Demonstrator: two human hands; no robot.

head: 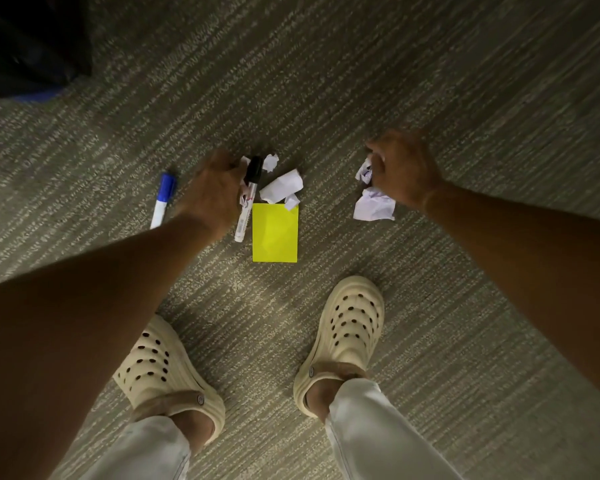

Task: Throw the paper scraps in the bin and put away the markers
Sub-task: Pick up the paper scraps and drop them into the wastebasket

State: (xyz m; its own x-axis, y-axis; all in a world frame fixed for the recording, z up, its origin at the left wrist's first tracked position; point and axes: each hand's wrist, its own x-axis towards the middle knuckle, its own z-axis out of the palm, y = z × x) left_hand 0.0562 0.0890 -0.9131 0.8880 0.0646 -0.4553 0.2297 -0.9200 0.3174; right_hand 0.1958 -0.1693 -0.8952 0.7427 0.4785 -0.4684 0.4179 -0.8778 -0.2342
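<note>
Right hand (404, 171) pinching crumpled scrap (364, 172), left hand (213, 192) beside black marker (247, 199), grip indeterminate, yellow note (275, 233) adjacent, blue marker (163, 199) apart.

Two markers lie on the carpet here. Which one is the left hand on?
The black-capped marker, beside the yellow note. The left hand rests against it; the blue-capped marker lies apart, on the hand's other side, untouched.

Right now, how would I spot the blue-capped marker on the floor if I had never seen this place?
Find the bright yellow paper on the grey carpet ahead of the person's shoes. Look past the left hand to the far left: the blue-capped marker lies alone there. The black-capped marker lies beside the yellow paper among white scraps.
</note>
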